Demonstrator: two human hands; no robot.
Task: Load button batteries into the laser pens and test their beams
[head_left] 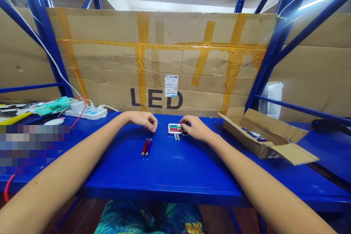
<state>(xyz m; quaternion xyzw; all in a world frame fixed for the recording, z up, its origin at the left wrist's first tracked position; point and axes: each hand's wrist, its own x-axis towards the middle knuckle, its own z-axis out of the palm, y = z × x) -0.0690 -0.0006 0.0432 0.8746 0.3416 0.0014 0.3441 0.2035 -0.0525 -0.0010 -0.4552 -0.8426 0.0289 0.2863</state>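
My left hand (pixel 144 121) hovers above the table with its fingers curled together in a pinch. Anything between those fingertips is too small or hidden to see. My right hand (pixel 195 127) is bent over the right end of a row of slim metal penlight-like tubes (pixel 173 128) in silver, green, blue and red. Its curled fingers touch or nearly touch them, and what they grip is hidden. Just in front of that row lie several small silver round pieces (pixel 177 137). Nearer to me, a red tube (pixel 144 147) and a purple tube (pixel 149 147) lie side by side.
An open cardboard box (pixel 263 146) with more tubes (pixel 253 134) stands at right on the blue table (pixel 175 175). At left are a white power strip (pixel 91 112), cables and a green packet (pixel 53 106). A large cardboard sheet (pixel 115 69) stands behind, between blue posts.
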